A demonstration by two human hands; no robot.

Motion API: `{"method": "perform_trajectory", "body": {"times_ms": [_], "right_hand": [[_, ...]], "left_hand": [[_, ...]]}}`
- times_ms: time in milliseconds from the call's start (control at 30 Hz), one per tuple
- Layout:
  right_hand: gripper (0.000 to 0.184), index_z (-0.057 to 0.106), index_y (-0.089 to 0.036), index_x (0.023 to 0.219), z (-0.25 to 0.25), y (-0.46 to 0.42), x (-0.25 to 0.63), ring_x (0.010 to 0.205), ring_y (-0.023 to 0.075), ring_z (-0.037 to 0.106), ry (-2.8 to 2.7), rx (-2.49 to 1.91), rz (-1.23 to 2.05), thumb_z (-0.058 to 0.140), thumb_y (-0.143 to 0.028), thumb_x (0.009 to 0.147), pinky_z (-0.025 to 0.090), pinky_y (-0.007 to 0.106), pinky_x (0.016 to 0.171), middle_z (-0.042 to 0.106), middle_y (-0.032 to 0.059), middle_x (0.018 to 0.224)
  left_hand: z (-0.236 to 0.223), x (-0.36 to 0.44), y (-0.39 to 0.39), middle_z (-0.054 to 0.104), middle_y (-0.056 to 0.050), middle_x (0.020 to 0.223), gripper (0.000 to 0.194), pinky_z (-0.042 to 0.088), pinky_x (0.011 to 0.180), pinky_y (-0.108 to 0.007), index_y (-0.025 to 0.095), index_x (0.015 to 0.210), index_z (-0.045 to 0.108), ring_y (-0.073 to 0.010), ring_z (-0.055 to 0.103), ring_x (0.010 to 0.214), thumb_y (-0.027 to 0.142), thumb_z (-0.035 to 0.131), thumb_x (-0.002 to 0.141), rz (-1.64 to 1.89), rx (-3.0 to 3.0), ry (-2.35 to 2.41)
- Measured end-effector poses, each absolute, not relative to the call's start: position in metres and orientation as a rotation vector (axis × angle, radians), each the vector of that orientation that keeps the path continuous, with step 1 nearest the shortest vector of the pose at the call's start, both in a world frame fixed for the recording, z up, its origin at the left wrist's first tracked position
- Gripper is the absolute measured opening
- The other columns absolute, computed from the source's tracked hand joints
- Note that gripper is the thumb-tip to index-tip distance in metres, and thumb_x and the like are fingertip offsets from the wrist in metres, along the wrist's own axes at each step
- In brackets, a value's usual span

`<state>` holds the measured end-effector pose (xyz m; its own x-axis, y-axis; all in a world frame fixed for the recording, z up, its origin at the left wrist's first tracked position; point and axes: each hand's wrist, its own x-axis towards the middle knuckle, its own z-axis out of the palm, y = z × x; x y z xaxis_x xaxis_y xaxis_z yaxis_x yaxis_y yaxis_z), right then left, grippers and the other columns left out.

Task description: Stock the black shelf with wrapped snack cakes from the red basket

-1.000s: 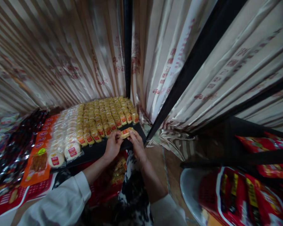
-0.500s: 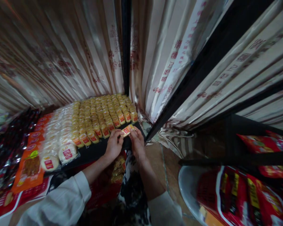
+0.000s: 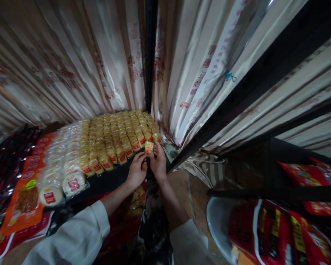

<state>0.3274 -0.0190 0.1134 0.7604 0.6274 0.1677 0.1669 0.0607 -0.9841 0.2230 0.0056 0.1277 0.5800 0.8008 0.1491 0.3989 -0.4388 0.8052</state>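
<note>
My right hand [image 3: 158,163] pinches a small yellow wrapped snack cake [image 3: 148,147] with a red label, thumb on its face. My left hand [image 3: 138,169] is closed, its fingertips at the cake's lower left corner, seemingly on the wrapper. The cake is upright just before the front right end of several tight rows of like yellow snack cakes [image 3: 107,141] on a black shelf [image 3: 99,184]. To their left run rows of round white wrapped cakes [image 3: 74,182] with red labels.
Orange snack packs [image 3: 27,198] and dark shiny packets [image 3: 8,162] lie at the left. A black post [image 3: 150,55] and a slanted black beam [image 3: 209,121] frame the corner before curtains [image 3: 113,55]. At lower right, a grey basin [image 3: 216,221] stands by red packages [image 3: 298,232].
The snack cake has moved up toward the front row and turned from lying lengthwise between both hands to upright. My right hand has risen with it; my left has shifted slightly right.
</note>
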Motion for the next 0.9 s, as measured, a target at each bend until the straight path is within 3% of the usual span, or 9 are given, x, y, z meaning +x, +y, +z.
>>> {"method": "perform_trajectory", "body": {"times_ms": [133, 433, 600, 767, 900], "right_hand": [[0.044, 0.05, -0.016, 0.122, 0.118, -0.013, 0.332, 0.096, 0.0191, 0.057, -0.771, -1.576, 0.267, 0.053, -0.025, 0.079, 0.046, 0.037, 0.088, 0.06, 0.0106, 0.106], [0.023, 0.054, -0.018, 0.103, 0.116, -0.004, 0.344, 0.088, 0.0174, 0.059, -0.762, -1.613, 0.212, 0.05, -0.028, 0.082, 0.047, 0.034, 0.084, 0.061, 0.0076, 0.098], [0.018, 0.058, -0.018, 0.095, 0.108, -0.004, 0.346, 0.095, 0.0187, 0.053, -0.849, -1.705, 0.04, 0.046, -0.026, 0.084, 0.044, 0.036, 0.088, 0.057, 0.0085, 0.097], [0.025, 0.056, -0.019, 0.104, 0.106, -0.007, 0.342, 0.096, 0.0194, 0.051, -0.839, -1.792, 0.021, 0.043, -0.025, 0.084, 0.044, 0.037, 0.088, 0.054, 0.0094, 0.102], [0.029, 0.051, -0.017, 0.111, 0.104, -0.01, 0.338, 0.088, 0.0175, 0.054, -0.793, -1.77, 0.072, 0.041, -0.023, 0.084, 0.047, 0.036, 0.083, 0.051, 0.0112, 0.107]], "left_hand": [[0.129, 0.236, 0.011, 0.054, -0.011, 0.118, 0.043, 0.039, 0.104, -0.041, 0.014, 0.11, 0.059, -0.0216, 0.051, 0.114, 0.003, 0.044, 0.071, 0.706, 2.07, 0.965], [0.126, 0.254, 0.019, 0.052, -0.012, 0.121, 0.049, 0.036, 0.106, -0.04, 0.013, 0.116, 0.057, -0.0222, 0.049, 0.116, 0.003, 0.043, 0.071, 0.679, 2.01, 0.996], [0.117, 0.256, 0.022, 0.051, -0.013, 0.123, 0.049, 0.033, 0.108, -0.042, 0.012, 0.118, 0.055, -0.022, 0.048, 0.118, 0.004, 0.042, 0.072, 0.636, 1.969, 0.993], [0.113, 0.252, 0.022, 0.049, -0.012, 0.126, 0.05, 0.031, 0.109, -0.041, 0.014, 0.121, 0.053, -0.0206, 0.046, 0.121, 0.004, 0.041, 0.073, 0.646, 1.958, 0.961], [0.118, 0.25, 0.022, 0.048, -0.009, 0.127, 0.041, 0.032, 0.108, -0.039, 0.019, 0.123, 0.052, -0.0187, 0.045, 0.12, 0.016, 0.04, 0.083, 0.669, 1.922, 0.944]]}}
